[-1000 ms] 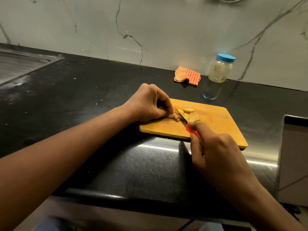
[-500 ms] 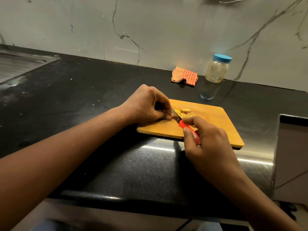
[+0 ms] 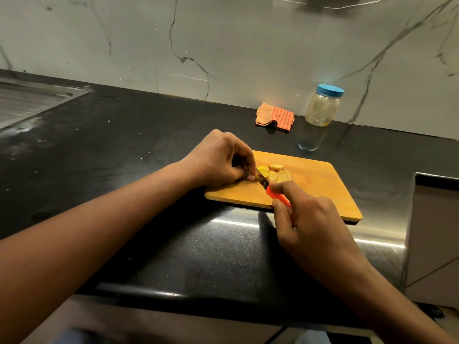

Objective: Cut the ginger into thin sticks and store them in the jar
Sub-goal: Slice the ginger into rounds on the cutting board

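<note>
Nearest, the right grip (image 3: pixel 310 219) is curled round the red handle of a knife (image 3: pixel 279 198), with the forefinger laid forward toward the blade. Just ahead and to its left, the left grip (image 3: pixel 218 160) pinches its fingertips down on a small stub of ginger (image 3: pixel 253 178), which is mostly hidden beneath them. The blade stands right against those fingertips.

Compared with a second ago, the right grip has slid forward and the blade sits closer in to the left grip. The stub looks smaller, so I judge another round has come off. Slicing seems nearly done; the sticks are not yet cut.

The cut slices (image 3: pixel 274 172) lie in a loose heap just beyond the blade, to the right of the left grip, on a wooden board (image 3: pixel 323 192) on the black counter (image 3: pixel 149 145).

Farther off, well beyond both grips, are a checked cloth (image 3: pixel 274 117) and the jar (image 3: pixel 322 109) by the wall, its blue lid (image 3: pixel 330 90) on. No label or writing can be read anywhere.
</note>
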`<state>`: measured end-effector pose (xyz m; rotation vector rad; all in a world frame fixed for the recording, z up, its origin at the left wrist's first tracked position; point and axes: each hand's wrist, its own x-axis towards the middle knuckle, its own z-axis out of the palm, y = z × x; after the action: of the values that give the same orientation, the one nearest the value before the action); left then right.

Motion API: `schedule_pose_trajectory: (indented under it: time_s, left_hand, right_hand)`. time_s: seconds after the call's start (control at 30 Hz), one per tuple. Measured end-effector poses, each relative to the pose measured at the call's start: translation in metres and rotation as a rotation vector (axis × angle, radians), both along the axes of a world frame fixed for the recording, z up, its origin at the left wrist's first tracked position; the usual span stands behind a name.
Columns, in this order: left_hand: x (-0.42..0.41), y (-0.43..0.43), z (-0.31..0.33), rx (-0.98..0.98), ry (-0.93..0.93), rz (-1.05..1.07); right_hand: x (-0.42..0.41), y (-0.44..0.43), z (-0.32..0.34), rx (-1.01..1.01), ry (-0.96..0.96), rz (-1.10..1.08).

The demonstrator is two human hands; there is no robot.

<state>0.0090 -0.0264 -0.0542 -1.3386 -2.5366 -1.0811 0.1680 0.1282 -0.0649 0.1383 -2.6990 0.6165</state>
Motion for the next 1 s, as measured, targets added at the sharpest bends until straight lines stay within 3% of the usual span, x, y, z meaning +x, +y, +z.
schedule_pose_trajectory:
  time_s: [0.63,1.0]
  left_hand:
    - [-0.003,-0.005,0.001,-0.006,0.005,-0.062]
    - [-0.010,-0.017,0.003,0.037,-0.123,-0.065]
  right_hand:
    - [0.019,-0.002,0.015,0.182,-0.089,0.066]
    - [0.026,0.003,0.015,0.070,-0.021,0.066]
